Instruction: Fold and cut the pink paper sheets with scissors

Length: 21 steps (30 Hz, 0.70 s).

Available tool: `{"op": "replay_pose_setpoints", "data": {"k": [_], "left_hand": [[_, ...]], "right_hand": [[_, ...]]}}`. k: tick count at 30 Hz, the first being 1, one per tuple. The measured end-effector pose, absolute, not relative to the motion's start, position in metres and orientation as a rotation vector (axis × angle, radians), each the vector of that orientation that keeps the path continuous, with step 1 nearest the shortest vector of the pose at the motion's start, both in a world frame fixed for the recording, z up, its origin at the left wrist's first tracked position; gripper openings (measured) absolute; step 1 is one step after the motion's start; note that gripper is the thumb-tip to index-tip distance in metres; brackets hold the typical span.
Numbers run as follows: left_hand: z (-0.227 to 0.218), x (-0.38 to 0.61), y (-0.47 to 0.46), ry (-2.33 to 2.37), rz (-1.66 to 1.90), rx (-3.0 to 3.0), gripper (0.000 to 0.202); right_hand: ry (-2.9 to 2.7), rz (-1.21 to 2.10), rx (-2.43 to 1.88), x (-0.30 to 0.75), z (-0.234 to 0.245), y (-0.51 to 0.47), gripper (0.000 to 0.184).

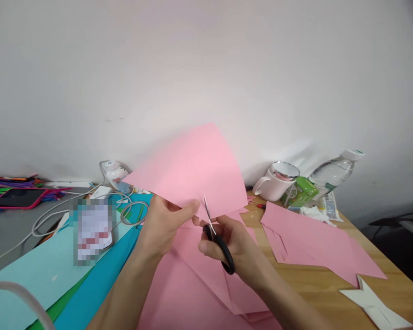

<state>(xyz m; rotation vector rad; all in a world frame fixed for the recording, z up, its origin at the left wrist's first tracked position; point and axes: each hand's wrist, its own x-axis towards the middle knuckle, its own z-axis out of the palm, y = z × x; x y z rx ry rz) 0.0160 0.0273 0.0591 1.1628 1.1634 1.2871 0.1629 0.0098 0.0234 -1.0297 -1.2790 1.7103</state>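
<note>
A sheet of pink paper point(192, 169) is raised off the table, slightly curved, its far edge towards the wall. My left hand point(167, 220) pinches its near edge, with the thumb on top. In my right hand point(232, 240) is a pair of scissors point(223, 250) with black handles, the fingers wrapped round them. Its metal blades lie at the sheet's near edge, one visible on top of the paper, just right of my left thumb. Whether the paper is cut there I cannot tell. Below both hands lie more pink sheets point(186, 288), overlapping.
On the right are cut pink pieces point(309, 238), a white paper shape point(375, 305), a mug point(275, 181), a green box point(299, 191) and a tilted water bottle point(333, 172). Leftward are a phone point(92, 229), blue paper point(99, 279), cables, a small white bottle point(116, 176) and another phone point(19, 198).
</note>
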Motion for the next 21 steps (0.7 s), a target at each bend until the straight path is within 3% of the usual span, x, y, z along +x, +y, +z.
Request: {"op": "replay_pose_setpoints", "data": {"k": [21], "left_hand": [[0.0576, 0.0143, 0.027, 1.155, 1.275, 1.193, 0.012]], "right_hand": [[-1.229, 1.718, -1.011, 0.1597, 0.0243, 0.0071, 0.037]]}}
